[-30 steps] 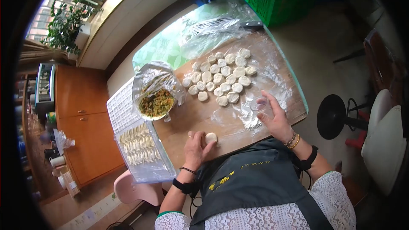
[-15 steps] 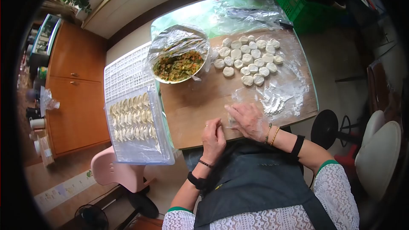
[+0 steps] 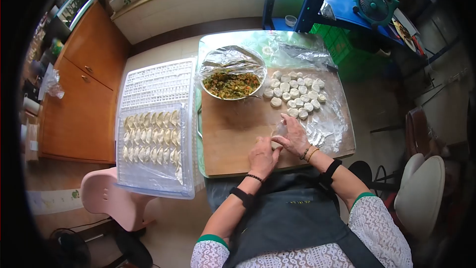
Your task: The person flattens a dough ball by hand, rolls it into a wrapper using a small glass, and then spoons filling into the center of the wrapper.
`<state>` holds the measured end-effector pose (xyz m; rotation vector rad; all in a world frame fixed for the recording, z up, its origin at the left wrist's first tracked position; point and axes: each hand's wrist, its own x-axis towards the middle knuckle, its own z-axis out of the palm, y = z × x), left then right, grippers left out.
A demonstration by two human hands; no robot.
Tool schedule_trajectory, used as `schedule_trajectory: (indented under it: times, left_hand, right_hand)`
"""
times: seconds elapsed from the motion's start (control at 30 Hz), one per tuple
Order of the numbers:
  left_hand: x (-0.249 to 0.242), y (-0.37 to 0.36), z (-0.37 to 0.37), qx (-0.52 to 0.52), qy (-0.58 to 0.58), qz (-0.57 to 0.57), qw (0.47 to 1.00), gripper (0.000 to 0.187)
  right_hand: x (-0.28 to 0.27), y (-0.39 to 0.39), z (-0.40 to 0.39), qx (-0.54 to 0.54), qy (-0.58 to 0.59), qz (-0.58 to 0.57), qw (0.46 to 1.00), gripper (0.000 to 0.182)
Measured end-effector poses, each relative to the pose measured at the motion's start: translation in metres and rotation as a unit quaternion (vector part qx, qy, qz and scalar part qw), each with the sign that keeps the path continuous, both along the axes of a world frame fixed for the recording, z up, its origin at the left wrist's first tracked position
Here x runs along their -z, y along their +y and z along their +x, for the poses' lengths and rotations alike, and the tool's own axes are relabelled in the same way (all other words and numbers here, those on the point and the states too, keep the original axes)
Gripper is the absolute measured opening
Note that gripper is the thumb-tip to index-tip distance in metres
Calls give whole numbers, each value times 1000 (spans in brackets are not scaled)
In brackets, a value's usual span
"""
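My left hand is at the front of the wooden board, its fingers closed around a small pale piece of dough. Bent over from the right, my right hand has its thumb against that dough and its fingers curved. A whitish patch shows between thumb and forefinger; what it is I cannot make out. Several round, floured dough pieces lie beyond my hands. Loose flour is spread to the right. A bowl of chopped filling, partly under crinkled wrap, stands at the back left of the board.
Left of the table, a plastic-lined tray holds rows of folded dumplings beside a white grid rack. A pink chair stands below. Plastic bags lie at the table's back; a green crate is behind it.
The camera view has tilted up, showing more of the room behind. My hands have come together; the right hand has lifted from lying flat on the board and now curves beside the left.
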<state>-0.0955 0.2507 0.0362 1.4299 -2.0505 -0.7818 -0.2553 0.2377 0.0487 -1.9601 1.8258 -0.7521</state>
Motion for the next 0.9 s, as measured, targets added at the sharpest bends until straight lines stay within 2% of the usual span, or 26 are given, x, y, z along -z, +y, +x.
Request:
schedule_trajectory:
  times: [0.17, 0.27, 0.3, 0.4, 0.43, 0.53, 0.57, 0.63, 0.7, 0.77, 0.9]
  left_hand:
    - [-2, -5, 1, 32, 10, -38, 999, 24]
    - [8, -6, 8, 39, 19, -23, 999, 21]
    - [16, -7, 11, 16, 109, -64, 992, 17]
    - [15, -2, 24, -41, 167, -47, 984, 15]
    - [18, 1, 27, -53, 173, -45, 982, 15]
    - [18, 10, 32, -62, 173, -5, 983, 15]
    - [17, 13, 32, -67, 167, 2, 984, 15]
    - [11, 14, 26, -72, 156, 12, 985, 17]
    - [-2, 15, 18, -76, 86, 18, 993, 21]
    - [-11, 14, 10, -75, 9, 24, 997, 28]
    - [-6, 9, -8, -18, -56, 15, 998, 29]
  right_hand:
    - [22, 2, -6, 52, -64, -66, 994, 71]
    - [1, 11, -5, 73, -99, -21, 992, 65]
    - [-12, 18, -4, 36, -85, -28, 995, 63]
    - [-25, 33, 2, -116, 38, -148, 981, 61]
    - [-25, 40, 7, -149, 122, -122, 974, 62]
    - [-5, 34, 15, -98, 145, -89, 981, 65]
    - [-1, 26, 13, -73, 161, -46, 983, 74]
    - [2, 11, 7, -48, 132, -26, 990, 79]
    - [5, 0, 1, -20, 102, -8, 995, 83]
    - [8, -7, -4, -7, 54, -6, 999, 81]
    - [10, -8, -14, 13, -93, 21, 995, 73]
